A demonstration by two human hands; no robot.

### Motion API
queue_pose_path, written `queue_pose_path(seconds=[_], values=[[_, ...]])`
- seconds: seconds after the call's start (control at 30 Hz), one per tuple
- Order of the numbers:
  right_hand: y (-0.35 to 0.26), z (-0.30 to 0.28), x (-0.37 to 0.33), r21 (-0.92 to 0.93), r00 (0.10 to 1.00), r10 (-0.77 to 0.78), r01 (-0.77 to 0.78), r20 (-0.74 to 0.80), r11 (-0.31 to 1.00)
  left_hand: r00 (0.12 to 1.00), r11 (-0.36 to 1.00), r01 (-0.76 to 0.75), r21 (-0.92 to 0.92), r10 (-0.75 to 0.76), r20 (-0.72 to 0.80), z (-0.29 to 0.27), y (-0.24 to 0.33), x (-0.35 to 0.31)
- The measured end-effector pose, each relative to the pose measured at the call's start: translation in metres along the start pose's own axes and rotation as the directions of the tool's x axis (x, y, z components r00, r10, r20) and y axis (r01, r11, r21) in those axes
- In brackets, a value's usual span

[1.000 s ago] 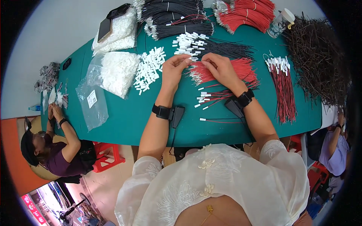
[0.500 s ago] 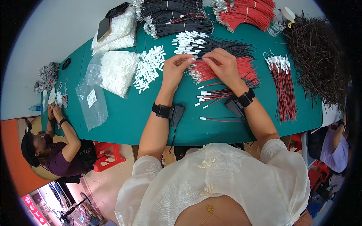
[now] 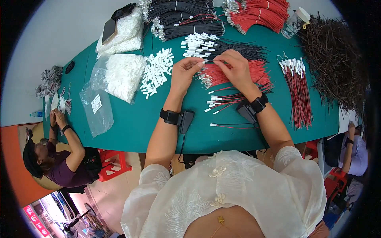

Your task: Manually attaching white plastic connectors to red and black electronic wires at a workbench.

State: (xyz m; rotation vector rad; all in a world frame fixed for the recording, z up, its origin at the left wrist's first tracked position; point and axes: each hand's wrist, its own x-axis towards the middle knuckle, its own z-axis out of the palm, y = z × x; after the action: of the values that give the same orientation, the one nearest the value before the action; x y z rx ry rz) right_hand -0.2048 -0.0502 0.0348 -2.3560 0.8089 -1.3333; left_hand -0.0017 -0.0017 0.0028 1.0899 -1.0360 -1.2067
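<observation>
Both hands have lifted slightly off the red wire bundle (image 3: 234,75) since a second ago. The left hand (image 3: 184,73) has its fingers pinched on a small white plastic connector (image 3: 203,62); the right hand (image 3: 236,67) pinches a thin wire beside it, above the green worktop (image 3: 131,123).

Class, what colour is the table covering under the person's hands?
Dark green: the table covering is plain teal-green, seen best in the head view, beneath the left hand and right hand.

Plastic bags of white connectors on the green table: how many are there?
3: one bag under the phone at the far left, one filled bag nearer the left hand, and one nearly flat bag at the near-left edge. More may be hidden.
</observation>
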Motion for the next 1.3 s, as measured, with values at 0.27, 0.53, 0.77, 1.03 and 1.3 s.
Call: queue_pose_path(seconds=[0.27, 0.53, 0.77, 1.03, 1.3], values=[[-0.0021, -0.0012, 0.0002, -0.026, 0.999, -0.013, 0.014, 0.03, 1.0, 1.0, 1.0, 0.001, -0.005, -0.001, -0.006, 0.0008, 0.0015, -0.0009], [-0.0037, -0.0019, 0.0014, -0.033, 0.998, -0.036, 0.037, 0.044, 0.999, 0.999, 1.0, 0.025, -0.007, -0.025, 0.021, 0.003, 0.004, -0.0019], [0.0004, -0.0023, 0.0014, -0.008, 0.996, -0.058, 0.059, 0.064, 0.998, 0.999, 0.999, 0.042, -0.007, -0.041, 0.035, 0.0031, 0.0033, -0.0025], [0.0053, -0.0001, -0.0011, 0.004, 0.996, -0.058, 0.057, 0.071, 0.998, 0.998, 0.998, 0.048, 0.039, -0.05, 0.045, 0.0021, 0.0018, -0.0016], [0.0039, 0.0025, -0.0029, 0.055, 0.996, -0.068, 0.065, 0.063, 0.996, 0.999, 0.999, 0.044, 0.021, -0.044, 0.021, 0.0014, -0.0008, -0.0022]])
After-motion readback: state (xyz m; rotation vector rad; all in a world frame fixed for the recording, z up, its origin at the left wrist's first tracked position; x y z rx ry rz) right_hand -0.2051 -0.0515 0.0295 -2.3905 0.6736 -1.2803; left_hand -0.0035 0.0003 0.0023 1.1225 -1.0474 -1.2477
